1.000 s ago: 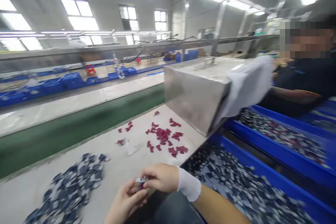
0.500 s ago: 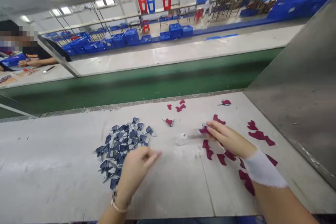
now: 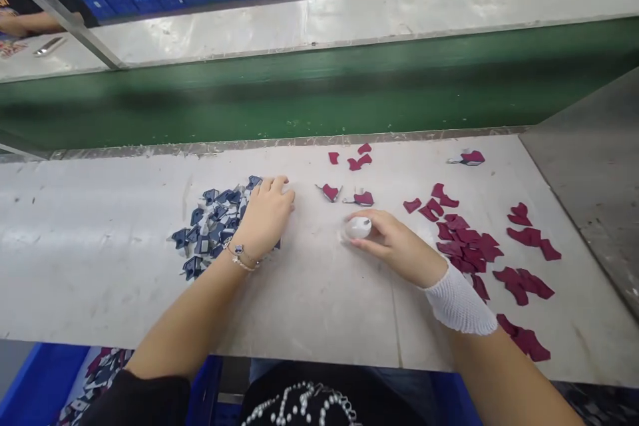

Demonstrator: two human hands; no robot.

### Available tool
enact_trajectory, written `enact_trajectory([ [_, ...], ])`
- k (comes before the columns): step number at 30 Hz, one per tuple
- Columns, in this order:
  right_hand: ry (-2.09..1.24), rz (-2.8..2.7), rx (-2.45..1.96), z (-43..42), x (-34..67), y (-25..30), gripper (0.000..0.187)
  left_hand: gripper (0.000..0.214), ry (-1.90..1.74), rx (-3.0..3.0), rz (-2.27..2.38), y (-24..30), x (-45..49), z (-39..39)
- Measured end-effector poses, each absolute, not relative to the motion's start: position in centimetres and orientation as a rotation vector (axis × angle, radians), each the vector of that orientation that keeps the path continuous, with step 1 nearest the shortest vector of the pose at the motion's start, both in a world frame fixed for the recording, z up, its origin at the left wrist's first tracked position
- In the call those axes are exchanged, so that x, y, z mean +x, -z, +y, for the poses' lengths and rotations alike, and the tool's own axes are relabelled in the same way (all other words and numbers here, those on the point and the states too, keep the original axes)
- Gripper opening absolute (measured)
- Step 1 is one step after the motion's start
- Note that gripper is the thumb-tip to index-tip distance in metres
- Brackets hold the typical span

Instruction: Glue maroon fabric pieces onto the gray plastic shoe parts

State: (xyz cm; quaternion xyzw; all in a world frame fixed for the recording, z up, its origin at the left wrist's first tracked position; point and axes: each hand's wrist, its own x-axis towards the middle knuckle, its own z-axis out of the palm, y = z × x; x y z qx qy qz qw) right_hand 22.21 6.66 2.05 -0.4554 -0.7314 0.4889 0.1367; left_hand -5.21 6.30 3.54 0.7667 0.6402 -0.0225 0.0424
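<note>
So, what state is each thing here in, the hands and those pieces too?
Left hand, open, resting on the pile.
Navy-and-white pieces, heaped loosely.
Right hand, curled around a small white round object.
Maroon pieces, scattered flat on the white bench.
Blue crate, holding more pieces.

workbench top point(image 3: 100, 279): smooth, glossy | conveyor belt point(image 3: 319, 86): matt rubber | white object point(image 3: 358, 227): smooth, glossy | wrist sleeve point(image 3: 458, 303): knit cloth

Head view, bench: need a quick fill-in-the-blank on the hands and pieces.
The pile of cut pieces under the left hand is ____ and white.
The bracelet sits on the ____ wrist.
The right hand touches a small white rounded object, and the scattered pieces beyond it are ____.

Missing words: navy; left; maroon.
</note>
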Motion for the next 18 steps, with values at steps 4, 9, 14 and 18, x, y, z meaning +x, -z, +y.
enact_trajectory([
  [4, -1.515, -1.961, -1.248, 5.6, 23.3, -3.2, 0.041, 0.019, -0.340, 2.253, 1.766, -4.5, -4.7, 5.2],
  [9, -1.599, -1.589, -1.137, 4.3, 26.4, -4.2, 0.038, 0.022, -1.083, 1.261, 1.150, -2.8, -1.1, 2.1],
  [14, -1.646, -1.521, -0.960, 4.8, 27.4, -3.3, 0.031, 0.036, -0.884, 0.442, 0.876, 0.0, 1.7, 1.1],
  [18, -1.633, -1.507, -0.854, 5.2, 27.8, -2.3, 0.038, 0.042, -0.747, 0.388, 0.827, -0.1, 1.6, 0.9],
])
